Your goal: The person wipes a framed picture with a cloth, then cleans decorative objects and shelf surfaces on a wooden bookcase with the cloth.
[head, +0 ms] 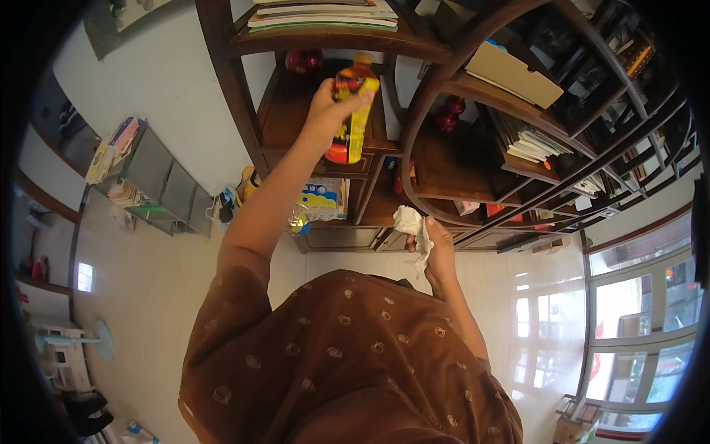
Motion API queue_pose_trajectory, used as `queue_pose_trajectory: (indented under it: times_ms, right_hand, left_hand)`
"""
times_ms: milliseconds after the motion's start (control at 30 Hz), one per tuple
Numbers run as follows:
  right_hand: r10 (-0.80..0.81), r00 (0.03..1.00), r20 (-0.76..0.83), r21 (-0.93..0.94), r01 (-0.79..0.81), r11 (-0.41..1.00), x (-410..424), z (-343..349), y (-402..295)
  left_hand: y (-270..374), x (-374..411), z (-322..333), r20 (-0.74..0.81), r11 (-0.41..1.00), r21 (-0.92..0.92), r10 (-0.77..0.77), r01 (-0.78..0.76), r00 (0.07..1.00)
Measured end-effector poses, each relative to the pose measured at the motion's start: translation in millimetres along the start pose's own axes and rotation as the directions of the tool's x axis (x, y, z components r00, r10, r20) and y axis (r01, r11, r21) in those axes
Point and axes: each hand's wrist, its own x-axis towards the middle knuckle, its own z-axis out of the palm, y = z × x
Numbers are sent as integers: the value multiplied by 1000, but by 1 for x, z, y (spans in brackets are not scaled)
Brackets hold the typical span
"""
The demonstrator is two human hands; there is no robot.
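My left hand (335,111) grips a plastic drink bottle (355,119) with a yellow and red label and an orange cap. The bottle is held up in front of a dark wooden shelf compartment (288,125), and a shiny dark red ornament (303,61) stands at the back of it. My right hand (438,241) holds a crumpled white tissue or cloth (409,221), lower and to the right, before the cabinet's lower part. Part of the tissue hangs down beside the palm.
Magazines (324,15) lie stacked on the upper shelf. A cardboard box (513,75) and a red gourd-shaped ornament (450,114) sit on shelves to the right. Clear plastic bottles (324,201) stand low, below the left arm. A grey rack (166,177) is at the left wall.
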Motion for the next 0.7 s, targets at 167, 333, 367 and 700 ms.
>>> queue_pose_trajectory:
  times_ms: [167,333,367,700]
  right_hand:
    - [-44,998,-36,-13,44,999,7,-2,9]
    - [-68,994,-84,3,68,998,10,-5,14]
    - [-62,994,-93,-4,62,998,11,-6,16]
    - [32,986,-161,94,-17,995,24,-1,17]
  left_hand:
    - [-31,79,-23,7,971,-27,237,-236,972]
    - [-56,150,-34,34,951,85,295,-297,955]
    - [-63,163,-38,48,949,112,292,-296,955]
    - [-84,170,-44,119,915,321,216,-243,969]
